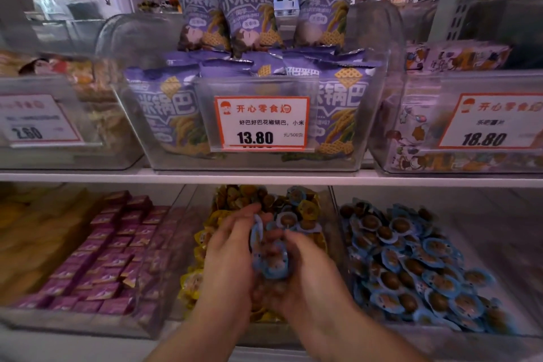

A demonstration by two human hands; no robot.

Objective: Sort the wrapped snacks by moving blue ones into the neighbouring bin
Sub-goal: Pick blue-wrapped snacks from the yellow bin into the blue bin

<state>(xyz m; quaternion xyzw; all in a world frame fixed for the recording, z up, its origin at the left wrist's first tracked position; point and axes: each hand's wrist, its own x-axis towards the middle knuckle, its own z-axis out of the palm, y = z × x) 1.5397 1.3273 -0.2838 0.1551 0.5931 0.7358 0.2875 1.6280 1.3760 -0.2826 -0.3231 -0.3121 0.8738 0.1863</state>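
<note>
Both hands, left [232,239] and right [305,266], grip a bunch of blue-wrapped round snacks [269,256] together over the clear middle bin [333,214] of yellow-wrapped snacks [205,236].

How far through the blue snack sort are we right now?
Partway, it seems. The right-hand bin already holds a big pile of blue snacks. In hand: the left hand and right hand together hold a bunch of blue snacks above the yellow bin. Left: a few blue ones at that bin's back.

two hands [264,256], three price tags [262,123]
</note>
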